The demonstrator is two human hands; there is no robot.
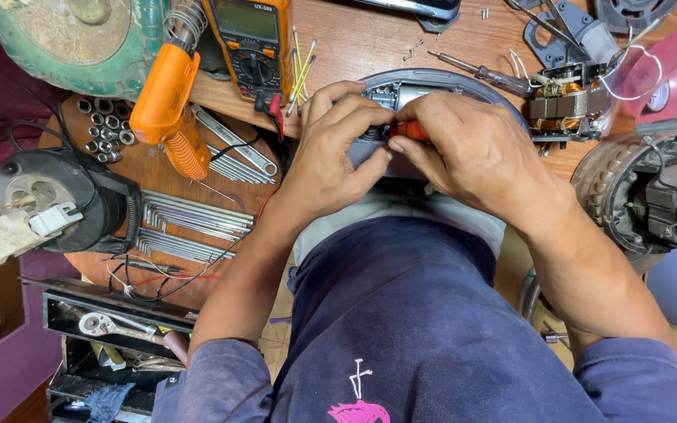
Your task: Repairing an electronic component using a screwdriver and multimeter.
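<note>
Overhead, a wooden bench (370, 47) fills the upper part of the view, crowded with repair gear, with a round wooden side table (158, 176) to its left and a dark open toolbox (111, 337) below that; a purple wall or panel shows at the far left edge. Landmark item: a grey round appliance housing (432, 82) at the bench's near edge, directly in front of the person in a navy shirt. Left hand (331, 149): curled closed on the housing's left rim, fingers over its top. Right hand (472, 149): closed around an orange-handled screwdriver (409, 129), only a short stretch of handle showing between the two hands. Screwdriver long axis: roughly horizontal across the view, the hidden tip end pointing left toward the left hand; the tip itself cannot be seen. Left of the housing: a yellow multimeter (252, 43), an orange soldering gun (166, 106), a green round machine (72, 39). Further left, on the side table: loose sockets (103, 125), wrenches (233, 153), a row of hex keys (190, 223), a black cable reel (56, 200). Right of the housing: a second screwdriver (479, 72) lying flat, a motor core with copper windings (570, 102), a pink fan cover (667, 74), an opened motor casing (652, 196).
</note>
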